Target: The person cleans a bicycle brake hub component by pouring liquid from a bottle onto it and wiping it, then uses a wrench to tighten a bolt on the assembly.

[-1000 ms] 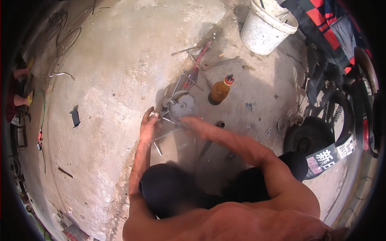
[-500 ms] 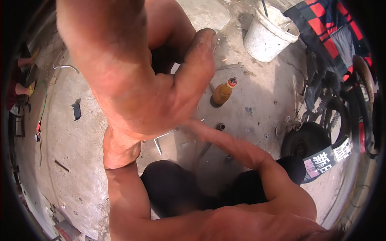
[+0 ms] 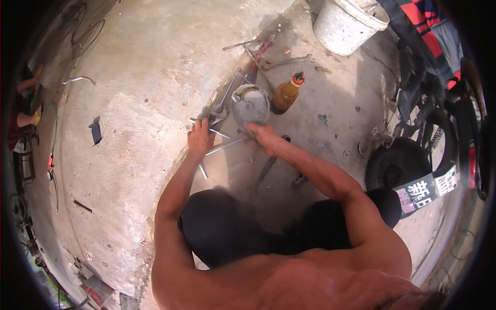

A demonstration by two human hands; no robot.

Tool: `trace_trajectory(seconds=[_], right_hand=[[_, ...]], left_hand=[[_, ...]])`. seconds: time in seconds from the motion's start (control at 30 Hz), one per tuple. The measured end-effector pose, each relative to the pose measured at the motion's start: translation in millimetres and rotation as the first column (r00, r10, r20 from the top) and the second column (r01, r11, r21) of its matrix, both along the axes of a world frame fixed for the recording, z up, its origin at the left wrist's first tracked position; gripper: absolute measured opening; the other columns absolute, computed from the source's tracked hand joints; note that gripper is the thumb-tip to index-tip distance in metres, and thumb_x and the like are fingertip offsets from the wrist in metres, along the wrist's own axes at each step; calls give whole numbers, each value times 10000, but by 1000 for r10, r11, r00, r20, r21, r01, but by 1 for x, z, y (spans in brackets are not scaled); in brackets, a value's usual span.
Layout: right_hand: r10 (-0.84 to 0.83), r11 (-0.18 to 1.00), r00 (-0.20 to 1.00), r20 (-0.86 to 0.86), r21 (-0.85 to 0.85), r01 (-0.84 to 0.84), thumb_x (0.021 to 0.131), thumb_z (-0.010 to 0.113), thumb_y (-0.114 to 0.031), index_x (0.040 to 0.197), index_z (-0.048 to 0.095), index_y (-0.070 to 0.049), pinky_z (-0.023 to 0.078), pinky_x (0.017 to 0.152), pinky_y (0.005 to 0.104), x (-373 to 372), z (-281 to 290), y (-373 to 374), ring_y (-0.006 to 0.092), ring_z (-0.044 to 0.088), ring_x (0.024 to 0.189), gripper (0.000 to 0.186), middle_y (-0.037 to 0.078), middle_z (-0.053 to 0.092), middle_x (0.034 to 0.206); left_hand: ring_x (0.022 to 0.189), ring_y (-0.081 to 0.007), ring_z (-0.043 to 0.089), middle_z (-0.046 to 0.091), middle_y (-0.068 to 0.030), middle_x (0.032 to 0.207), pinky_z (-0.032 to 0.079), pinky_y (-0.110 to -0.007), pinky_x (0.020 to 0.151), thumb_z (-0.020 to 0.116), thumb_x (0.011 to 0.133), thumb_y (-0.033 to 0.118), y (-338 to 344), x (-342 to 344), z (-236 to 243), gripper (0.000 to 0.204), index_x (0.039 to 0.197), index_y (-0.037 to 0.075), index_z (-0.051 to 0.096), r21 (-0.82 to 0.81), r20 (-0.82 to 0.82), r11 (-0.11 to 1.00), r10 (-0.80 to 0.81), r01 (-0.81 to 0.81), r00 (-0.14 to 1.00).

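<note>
My left hand [image 3: 199, 138] reaches into metal tools on the concrete, its fingers curled over a silver metal rod [image 3: 221, 134] whose ends stick out on both sides. My right hand [image 3: 262, 136] is closed at the near edge of a round grey metal cover [image 3: 251, 106], its fingertips slightly blurred. Just right of the cover stands an amber bottle [image 3: 285, 97] with a red-and-dark top. A long socket-type tool [image 3: 223, 95] lies beyond my left hand. Between my hands and knees, another thin silver bar [image 3: 225, 146] rests on the floor, near a dark bar [image 3: 268, 168].
Farther off lie an open-end wrench [image 3: 289, 61] and a reddish bar [image 3: 264, 49]. A white bucket [image 3: 347, 28] stands at the far right, with motorbike parts and a black wheel [image 3: 395, 166] below it. A small black piece [image 3: 95, 132] lies to the left.
A large bare limb that blocked the upper left and middle has gone from view. My left hand, the metal cover and the tools now show. My right hand stays near the same spot.
</note>
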State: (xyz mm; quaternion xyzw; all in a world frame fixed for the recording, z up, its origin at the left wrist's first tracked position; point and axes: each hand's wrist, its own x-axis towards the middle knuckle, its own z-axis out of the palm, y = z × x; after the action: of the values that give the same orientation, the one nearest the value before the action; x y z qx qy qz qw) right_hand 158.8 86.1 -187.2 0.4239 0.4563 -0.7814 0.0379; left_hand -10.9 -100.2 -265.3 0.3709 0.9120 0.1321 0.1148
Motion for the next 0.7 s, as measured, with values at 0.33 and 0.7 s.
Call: trace_trajectory(seconds=[0.33, 0.7], right_hand=[[15, 977, 992, -126, 212, 12, 957, 641, -292, 940, 641, -7, 441, 516, 335, -11, 6, 3, 136, 543, 549, 285, 36, 603, 731], [190, 766, 980, -53, 632, -114, 928, 665, -306, 1046, 631, -17, 509, 675, 391, -20, -12, 5, 210, 649, 734, 314, 138, 677, 821]], left_hand=[[824, -333, 643, 640, -150, 980, 540, -427, 766, 704, 802, 170, -14, -17, -8, 431, 1202, 41, 612, 162, 371, 954, 177, -251, 911], [546, -85, 460, 553, -2, 722, 370, -239, 503, 482, 1021, 180, 5, 42, 82, 312, 1229, 7, 637, 270, 962, 692, -170, -670, 213]])
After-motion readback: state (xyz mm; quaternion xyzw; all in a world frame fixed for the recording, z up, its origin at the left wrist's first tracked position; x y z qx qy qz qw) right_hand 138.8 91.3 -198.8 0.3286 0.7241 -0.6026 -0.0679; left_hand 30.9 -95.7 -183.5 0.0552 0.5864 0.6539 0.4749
